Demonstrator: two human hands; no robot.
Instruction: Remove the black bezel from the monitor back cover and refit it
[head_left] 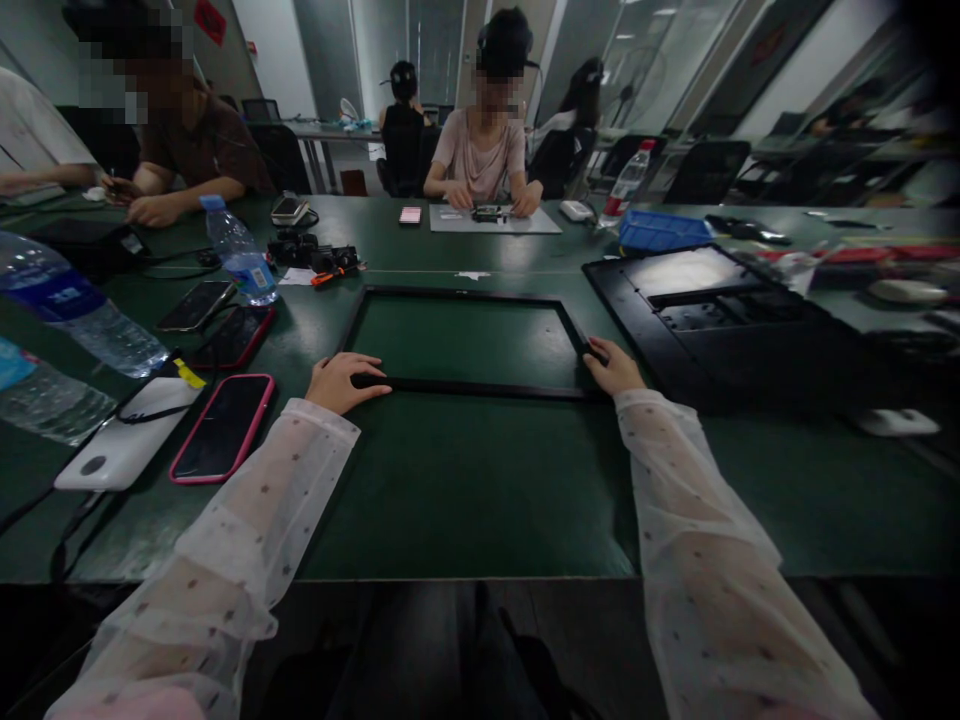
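Note:
A thin black rectangular frame [487,389], like a screen bezel, lies at the table's middle with the green top showing through it. My left hand [341,382] is around its near left corner, fingers above the near bar and thumb below it. On the right side bar, close to the near right corner, my right hand [616,368] has its fingers closed. Some fingertips are hidden behind the bars. To the right of my right hand is a large black panel [637,300] with a recessed section.
On the left are a pink-edged phone [225,428], a white power bank [131,440] with cables, and water bottles [244,255]. A blue tray [664,231] stands beyond the panel. Across the green table [472,490], a person [480,150] handles small parts on a grey mat.

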